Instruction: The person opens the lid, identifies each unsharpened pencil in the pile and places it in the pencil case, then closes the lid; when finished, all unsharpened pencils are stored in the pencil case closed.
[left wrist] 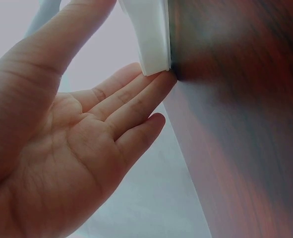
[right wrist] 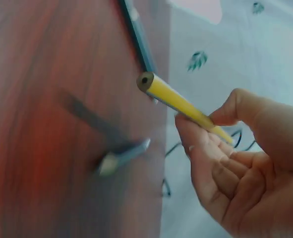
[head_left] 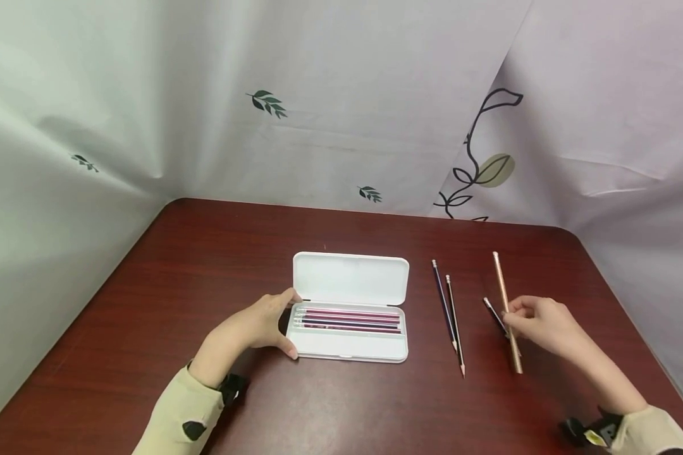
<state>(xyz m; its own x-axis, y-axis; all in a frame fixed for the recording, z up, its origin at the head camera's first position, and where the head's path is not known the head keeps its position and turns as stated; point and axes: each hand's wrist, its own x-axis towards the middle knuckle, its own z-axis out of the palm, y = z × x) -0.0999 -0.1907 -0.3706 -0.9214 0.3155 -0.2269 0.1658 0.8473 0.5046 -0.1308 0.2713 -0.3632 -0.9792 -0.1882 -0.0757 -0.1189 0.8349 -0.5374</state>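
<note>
My right hand [head_left: 546, 322] pinches a gold-yellow pencil [head_left: 503, 284] between thumb and fingers. Its blunt end, with a dark core, points toward the camera in the right wrist view. Under this hand lies a dark pencil [head_left: 494, 314] with a white end, partly hidden. At the left end of a white pencil case [head_left: 350, 347], my left hand [head_left: 258, 322] has its thumb at the front corner and index finger at the back. Straight fingers [left wrist: 136, 106] touch the case's end in the left wrist view. The lid [head_left: 350, 278] stands open, and several pencils [head_left: 350, 320] lie in the back compartment.
Two dark pencils, one bluish [head_left: 444, 303] and one black [head_left: 455, 322], lie between the case and my right hand, their sharpened tips toward me. All this is on a dark red wooden table [head_left: 205, 246]. A pale curtain [head_left: 330, 139] with leaf prints hangs around its far sides.
</note>
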